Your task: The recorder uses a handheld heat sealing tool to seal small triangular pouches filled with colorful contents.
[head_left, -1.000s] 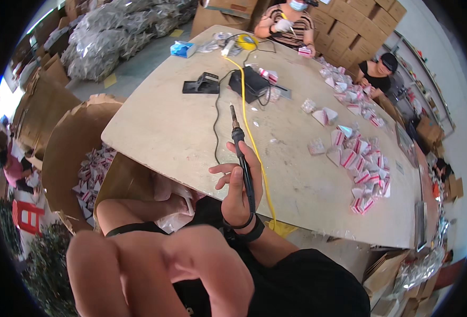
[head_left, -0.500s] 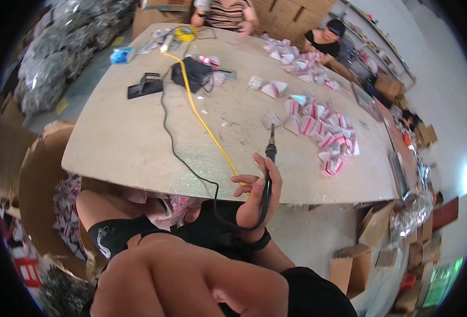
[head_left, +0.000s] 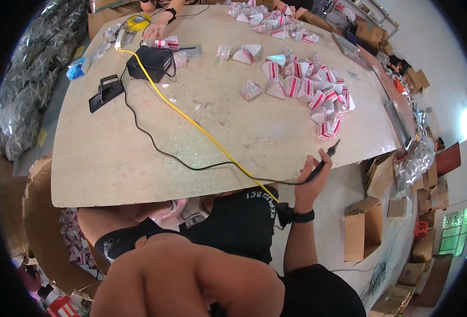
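Past the table's near edge on the right, my right hand (head_left: 310,179) grips a soldering iron (head_left: 331,152), its tip pointing up and right. The iron's black cord (head_left: 191,168) runs left across the table towards a black box-shaped unit (head_left: 148,63). Beyond the iron's tip lies a pile of small red-and-white packets (head_left: 328,98). One similar packet (head_left: 251,90) sits apart on the pile's left. Bare skin fills the lower foreground close to the camera, seemingly my bent left arm (head_left: 191,269); the fingers of my left hand cannot be made out.
A yellow cable (head_left: 191,120) crosses the wooden table (head_left: 106,169) diagonally. On the left are a black holder (head_left: 106,92) and a blue packet (head_left: 78,68). A co-worker's hand (head_left: 159,27) reaches in near the black unit. Large open cartons (head_left: 38,211) stand at the lower left.
My right hand has carried the soldering iron right, off the packet behind its tip. The whole view has shifted. A co-worker's hand now reaches over the far side of the table.
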Demonstrator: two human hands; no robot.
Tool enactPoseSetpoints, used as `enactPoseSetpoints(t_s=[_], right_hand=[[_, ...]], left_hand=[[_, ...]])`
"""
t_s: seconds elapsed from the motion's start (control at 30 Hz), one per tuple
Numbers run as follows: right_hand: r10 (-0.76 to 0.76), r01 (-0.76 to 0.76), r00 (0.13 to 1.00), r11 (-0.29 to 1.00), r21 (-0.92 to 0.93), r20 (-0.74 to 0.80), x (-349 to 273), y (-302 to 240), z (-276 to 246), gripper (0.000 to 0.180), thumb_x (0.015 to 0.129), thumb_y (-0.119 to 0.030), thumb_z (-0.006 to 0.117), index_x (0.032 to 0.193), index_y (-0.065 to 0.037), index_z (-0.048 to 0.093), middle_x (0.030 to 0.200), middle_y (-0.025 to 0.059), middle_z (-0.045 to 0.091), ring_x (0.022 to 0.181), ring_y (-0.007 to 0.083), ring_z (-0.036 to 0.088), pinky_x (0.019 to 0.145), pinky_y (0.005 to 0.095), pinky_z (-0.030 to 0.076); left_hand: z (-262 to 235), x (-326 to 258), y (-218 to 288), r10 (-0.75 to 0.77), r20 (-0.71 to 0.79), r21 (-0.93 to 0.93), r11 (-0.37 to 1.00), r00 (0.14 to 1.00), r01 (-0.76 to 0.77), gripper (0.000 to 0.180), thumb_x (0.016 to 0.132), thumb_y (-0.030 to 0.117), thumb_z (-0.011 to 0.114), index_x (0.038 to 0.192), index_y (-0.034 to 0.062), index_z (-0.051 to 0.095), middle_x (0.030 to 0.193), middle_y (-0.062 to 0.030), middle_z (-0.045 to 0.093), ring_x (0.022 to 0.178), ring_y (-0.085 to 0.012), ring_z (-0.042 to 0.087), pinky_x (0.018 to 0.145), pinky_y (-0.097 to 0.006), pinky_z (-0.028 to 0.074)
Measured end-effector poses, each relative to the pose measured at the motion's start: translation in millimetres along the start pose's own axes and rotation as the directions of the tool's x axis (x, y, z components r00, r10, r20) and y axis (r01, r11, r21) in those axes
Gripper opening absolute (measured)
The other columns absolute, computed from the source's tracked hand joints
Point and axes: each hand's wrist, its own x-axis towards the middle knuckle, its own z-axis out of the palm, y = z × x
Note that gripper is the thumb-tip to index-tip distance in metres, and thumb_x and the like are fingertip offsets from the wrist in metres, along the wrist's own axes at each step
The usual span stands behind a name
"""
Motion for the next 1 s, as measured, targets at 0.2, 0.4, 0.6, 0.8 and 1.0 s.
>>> enactPoseSetpoints(t_s=[0.2, 0.4, 0.6, 0.8, 1.0], right_hand=[[-0.099, 0.054, 0.981, 0.966, -0.252, -0.167, 35, 63, 22, 0.041, 0.097, -0.021, 0.064, 0.129, 0.0, 0.051, 0.12, 0.0203, 0.058, 0.105, 0.0327, 0.06, 0.093, 0.0401, 0.048], [-0.11, 0.004, 0.967, 0.907, -0.422, -0.228, 57, 89, 35, 0.043, 0.096, -0.019, 0.065, 0.131, 0.001, 0.048, 0.121, 0.026, 0.057, 0.112, 0.0386, 0.056, 0.099, 0.0444, 0.043], [0.14, -0.19, 0.972, 0.94, -0.282, -0.187, 62, 110, 43, 0.05, 0.096, -0.019, 0.066, 0.135, 0.003, 0.044, 0.126, 0.0272, 0.054, 0.119, 0.0419, 0.049, 0.102, 0.0461, 0.04], [0.201, -0.226, 0.956, 0.969, -0.096, -0.215, 58, 117, 50, 0.049, 0.098, -0.017, 0.063, 0.137, 0.003, 0.041, 0.133, 0.0239, 0.048, 0.127, 0.0351, 0.045, 0.11, 0.0428, 0.034], [0.113, -0.149, 0.966, 0.979, -0.142, -0.233, 55, 133, 37, 0.049, 0.099, -0.015, 0.059, 0.14, 0.001, 0.038, 0.133, 0.0204, 0.047, 0.129, 0.0291, 0.044, 0.114, 0.0399, 0.031]], left_hand=[[-31, 46, -4, -0.17, 0.352, 0.091, 0.985, 0.921, 0.146, 0.025, 0.103, 0.012, 0.039, 0.094, 0.0222, 0.059, 0.09, 0.0095, 0.064, 0.078, -0.0177, 0.035, 0.062, -0.032, 0.036], [-59, 77, -9, -0.333, 0.611, 0.214, 0.943, 0.719, 0.254, 0.023, 0.101, 0.01, 0.046, 0.093, 0.0237, 0.063, 0.1, 0.0147, 0.071, 0.096, -0.0185, 0.037, 0.071, -0.033, 0.038], [-68, 77, -47, -0.305, 0.576, 0.068, 0.942, 0.759, 0.327, 0.02, 0.101, 0.013, 0.047, 0.095, 0.0247, 0.063, 0.1, 0.0152, 0.07, 0.095, -0.02, 0.039, 0.071, -0.034, 0.038], [-54, 97, -40, -0.395, 0.319, 0.386, 0.885, 0.862, 0.263, 0.018, 0.098, 0.013, 0.048, 0.102, 0.018, 0.064, 0.082, 0.0064, 0.058, 0.096, -0.0193, 0.039, 0.071, -0.034, 0.038], [-134, 151, -64, -0.268, 0.771, 0.118, 0.951, 0.577, 0.284, 0.014, 0.084, 0.006, 0.073, 0.084, 0.0099, 0.059, 0.107, -0.005, 0.06, 0.094, -0.0299, 0.057, 0.069, -0.035, 0.049]])
